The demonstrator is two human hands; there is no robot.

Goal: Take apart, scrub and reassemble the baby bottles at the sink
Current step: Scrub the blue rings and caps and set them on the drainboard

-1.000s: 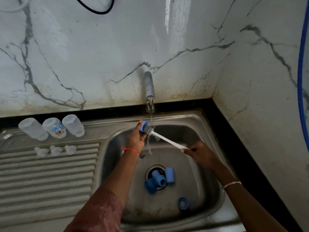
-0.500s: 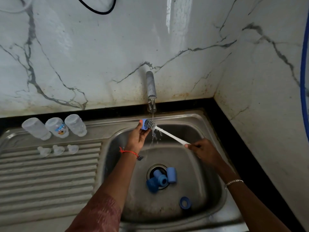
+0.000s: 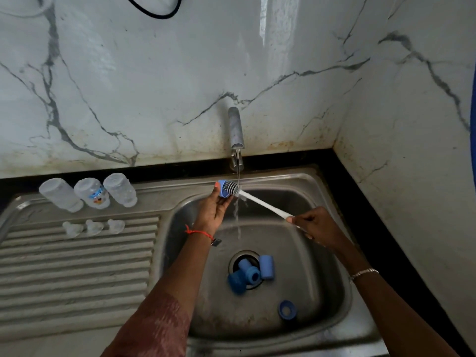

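Head view down onto a steel sink (image 3: 283, 176) set in a black table (image 3: 356, 202), marble wall behind. At 12 o'clock of the basin, a metal tap (image 3: 235, 130) dropping a thin water stream (image 3: 238, 225) toward the drain. Just under the spout, left hand (image 3: 213, 207) reaching up from 7 o'clock, fingers and thumb curled round a small blue collar (image 3: 223, 191), holding it on its side beside the stream. Stuck into the collar's open end, the grey bristle head of a bottle brush (image 3: 262, 202), its white handle slanting away toward 4 o'clock. Right hand (image 3: 318, 225) at 3 o'clock of the basin, clenched around the handle's far end. Red thread (image 3: 198, 231) on the left wrist, thin bracelet (image 3: 363, 273) on the right. On the basin floor at 6 o'clock of the hands, three blue caps (image 3: 266, 266) bunched over the drain, touching one another; apart from them at 5 o'clock, a single blue ring (image 3: 286, 309) lying flat. At 9 o'clock, on the ribbed draining board (image 3: 77, 266), three clear bottles (image 3: 94, 193) side by side in a row, the middle one with a cartoon print. Just at 6 o'clock of the bottles, three clear teats (image 3: 94, 226) in a row, not touching them.
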